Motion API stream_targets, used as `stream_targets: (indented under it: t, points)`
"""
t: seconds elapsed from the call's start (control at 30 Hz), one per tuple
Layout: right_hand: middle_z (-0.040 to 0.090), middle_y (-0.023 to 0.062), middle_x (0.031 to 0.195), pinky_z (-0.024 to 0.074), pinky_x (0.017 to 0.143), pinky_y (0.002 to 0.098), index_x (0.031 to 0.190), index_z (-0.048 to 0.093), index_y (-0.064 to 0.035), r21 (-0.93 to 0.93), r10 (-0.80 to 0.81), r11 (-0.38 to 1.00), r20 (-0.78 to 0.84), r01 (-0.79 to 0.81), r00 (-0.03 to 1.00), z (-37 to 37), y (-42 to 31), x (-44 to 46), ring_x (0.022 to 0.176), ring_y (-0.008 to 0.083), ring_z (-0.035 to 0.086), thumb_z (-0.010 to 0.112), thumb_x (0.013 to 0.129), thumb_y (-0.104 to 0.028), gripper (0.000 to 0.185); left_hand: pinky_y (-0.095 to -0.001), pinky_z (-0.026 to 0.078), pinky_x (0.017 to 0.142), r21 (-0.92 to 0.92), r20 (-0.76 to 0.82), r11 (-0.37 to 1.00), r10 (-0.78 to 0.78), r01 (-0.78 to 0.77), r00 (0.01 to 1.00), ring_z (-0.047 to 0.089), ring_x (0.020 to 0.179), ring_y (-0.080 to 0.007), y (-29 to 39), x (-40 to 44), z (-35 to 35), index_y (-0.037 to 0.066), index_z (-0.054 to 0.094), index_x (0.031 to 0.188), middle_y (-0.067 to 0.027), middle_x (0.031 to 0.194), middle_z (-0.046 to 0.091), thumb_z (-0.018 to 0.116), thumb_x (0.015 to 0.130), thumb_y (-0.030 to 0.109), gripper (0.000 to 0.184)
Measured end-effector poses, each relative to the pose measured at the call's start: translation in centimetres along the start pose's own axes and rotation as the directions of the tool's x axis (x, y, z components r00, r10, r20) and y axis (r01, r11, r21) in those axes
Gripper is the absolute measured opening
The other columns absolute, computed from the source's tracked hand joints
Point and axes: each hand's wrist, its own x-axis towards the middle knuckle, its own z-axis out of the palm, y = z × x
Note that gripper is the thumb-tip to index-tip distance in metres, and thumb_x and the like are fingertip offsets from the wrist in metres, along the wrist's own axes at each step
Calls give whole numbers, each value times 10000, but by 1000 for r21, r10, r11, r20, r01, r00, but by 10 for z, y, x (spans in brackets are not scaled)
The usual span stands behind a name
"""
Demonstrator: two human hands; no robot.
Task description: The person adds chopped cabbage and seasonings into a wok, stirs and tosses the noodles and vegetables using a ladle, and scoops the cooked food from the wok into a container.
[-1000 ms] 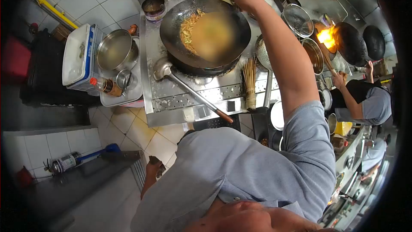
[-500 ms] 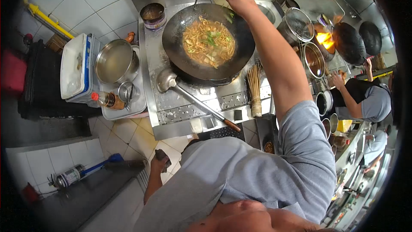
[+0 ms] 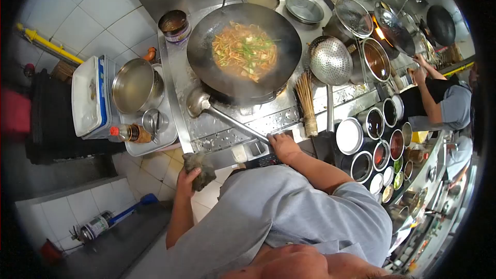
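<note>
My right hand [image 3: 285,148] is closed on the end of the handle of a steel ladle [image 3: 235,123], whose bowl rests on the stove top just below the wok. Folded in my left hand [image 3: 187,182] is a dark grey rag [image 3: 200,170], held by the stove's front edge. Steam rises from the big black wok [image 3: 199,54] on the burner. Inside it are noodles [image 3: 245,51] with green strips and pale pieces of vegetable. Neither hand touches the wok.
A bamboo brush [image 3: 306,104] and a perforated skimmer [image 3: 331,61] lie right of the wok. Several seasoning pots [image 3: 349,135] stand at right. On the left are a steel pot [image 3: 135,85] and a sauce bottle [image 3: 129,133]. Another person [image 3: 439,103] works at the far right.
My right hand has come back from beyond the wok to the ladle handle and gripped it. My left hand has risen with the rag. More green now lies on the noodles.
</note>
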Motion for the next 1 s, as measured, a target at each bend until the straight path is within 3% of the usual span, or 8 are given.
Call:
stream_targets:
  t: [0.1, 0.17, 0.3, 0.5, 0.57, 0.67, 0.77, 1.0]
  points:
    - [665, 210, 1049, 548, 816, 482, 1206, 525, -62, -49, 65, 997, 41, -63, 997, 4, -4, 9, 973, 392, 672, 501, 961, -177, 271, -373, 502, 945, -96, 146, 995, 33, -19, 989, 626, 1091, -234, 16, -1, 14, -53, 504, 1347, -117, 1202, 626, 667, 890, 129, 519]
    - [662, 259, 998, 541, 794, 508, 1113, 517, -25, 219, 20, 975, 46, -29, 999, -10, -3, 12, 914, 449, 663, 477, 967, -168, 208, -378, 508, 954, -27, 194, 997, 81, -77, 978, 628, 1104, -234, 17, -2, 21, -64, 488, 1365, -122, 1223, 621, 661, 890, 102, 532]
    - [673, 267, 947, 522, 789, 513, 1123, 541, -14, 397, -57, 918, 146, -6, 988, -49, -8, -5, 897, 471, 649, 633, 883, -221, 330, -357, 500, 965, -23, 111, 998, 68, -66, 991, 628, 1095, -218, -3, -7, 40, -34, 508, 1349, -107, 1210, 626, 703, 889, 106, 519]
    - [641, 118, 800, 513, 662, 351, 1414, 472, -46, 688, -49, 724, 134, -57, 990, -139, -5, -31, 710, 204, 622, 661, 914, -195, 555, -366, 508, 949, -91, 37, 974, 213, -209, 976, 633, 1078, -205, -18, 29, 113, -4, 537, 1325, -104, 1223, 634, 634, 980, 181, 404]
    - [622, 93, 793, 503, 626, 332, 1480, 418, -75, 805, 64, 592, -2, -36, 998, -161, 4, -27, 675, 176, 599, 646, 927, -160, 604, -379, 497, 988, -235, -142, 968, 50, -83, 989, 626, 1132, -238, -12, 52, 146, -7, 525, 1347, -115, 1275, 624, 589, 1024, 310, 457]
    - [675, 192, 855, 541, 695, 411, 1529, 364, -116, 548, 190, 836, -265, -14, 945, -183, 37, 14, 746, 301, 671, 625, 918, -146, 664, -438, 457, 1059, -526, 45, 848, 101, -62, 994, 569, 1248, -276, -10, 89, 193, 20, 481, 1401, -117, 1367, 582, 542, 1029, 455, 576]
    - [684, 304, 1001, 530, 851, 496, 1531, 346, -101, 373, 333, 897, -215, -237, 918, -223, 54, 59, 964, 432, 679, 581, 915, -173, 663, -507, 394, 1119, -572, 112, 816, -28, 87, 993, 496, 1336, -287, -3, 116, 231, 58, 424, 1452, -109, 1443, 528, 504, 1016, 543, 657]
    - [691, 270, 1095, 529, 888, 491, 1563, 311, -139, 148, 184, 973, -37, -177, 982, -199, 97, 75, 1019, 422, 676, 467, 950, -133, 632, -525, 410, 1110, -632, 99, 774, 36, 35, 994, 533, 1309, -308, -2, 155, 274, 79, 486, 1419, -107, 1415, 568, 508, 1019, 509, 588]
